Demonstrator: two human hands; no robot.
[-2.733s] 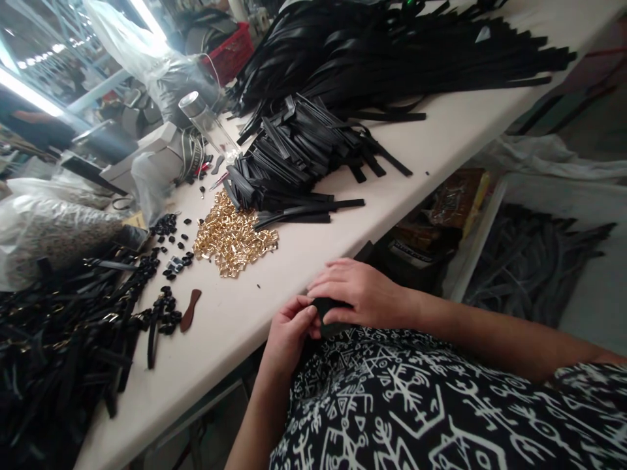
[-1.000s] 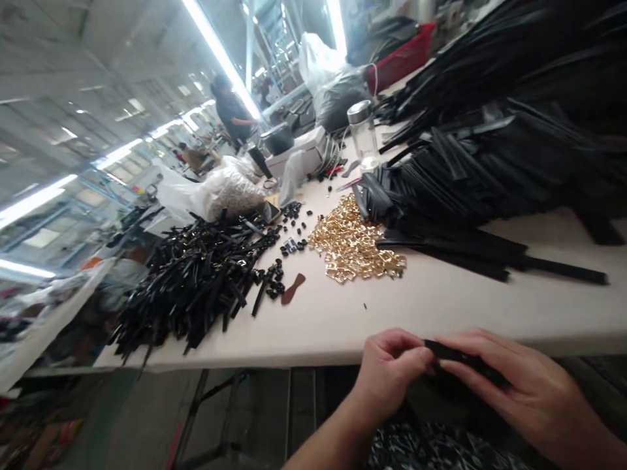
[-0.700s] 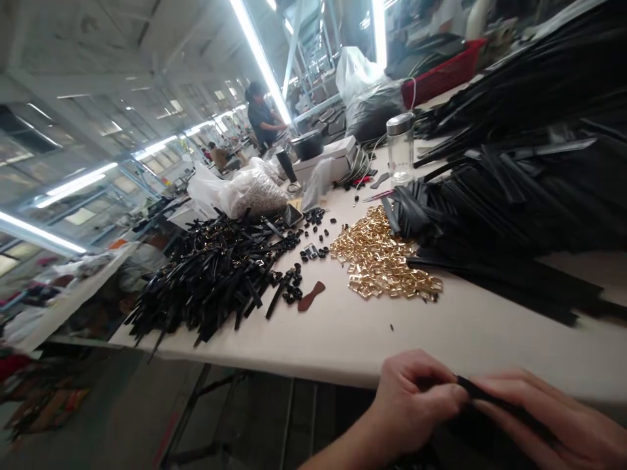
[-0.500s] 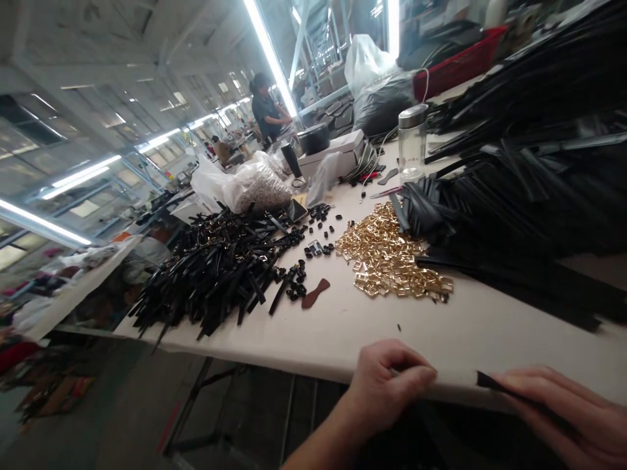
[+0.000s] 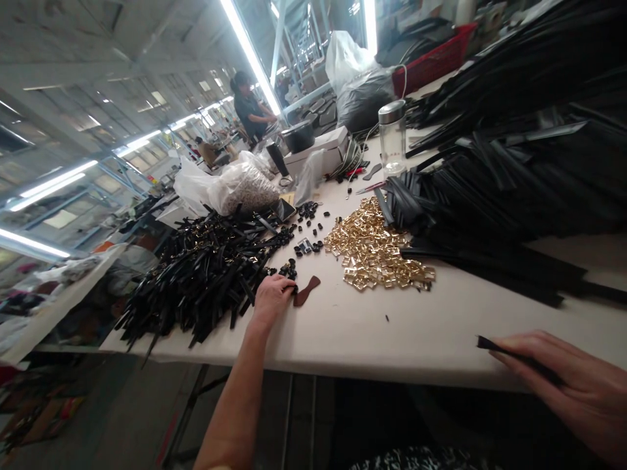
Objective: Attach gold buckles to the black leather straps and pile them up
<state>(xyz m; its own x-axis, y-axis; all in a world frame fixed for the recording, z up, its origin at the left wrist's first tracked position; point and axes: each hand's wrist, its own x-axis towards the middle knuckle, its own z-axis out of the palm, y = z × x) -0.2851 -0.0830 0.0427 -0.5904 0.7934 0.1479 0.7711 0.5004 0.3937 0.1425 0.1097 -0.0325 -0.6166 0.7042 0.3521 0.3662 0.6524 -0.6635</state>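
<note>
My left hand [image 5: 274, 297] reaches to the small black loops [image 5: 289, 269] beside the brown bow-shaped piece [image 5: 307, 292]. Its fingers are pinched together over a small black loop at their tips. At the right, my right hand [image 5: 553, 369] grips a black strap [image 5: 509, 354] between thumb and fingers, its cut end pointing left above the table's front edge. Gold buckles [image 5: 375, 251] lie heaped in the middle of the table [image 5: 343, 333]. A pile of finished-looking black straps with buckles [image 5: 206, 281] spreads to the left of my left hand.
Long black strips [image 5: 490, 189] cover the right side. Behind the buckles stands a glass bottle [image 5: 392, 140]. Farther back are a white box [image 5: 318, 150], plastic bags [image 5: 245, 186] and a red crate [image 5: 431, 62]. A person [image 5: 249, 111] stands in the background.
My left hand has moved left and away from me, from the table's front edge to the black loops. My right hand still holds the strap. The view has shifted slightly.
</note>
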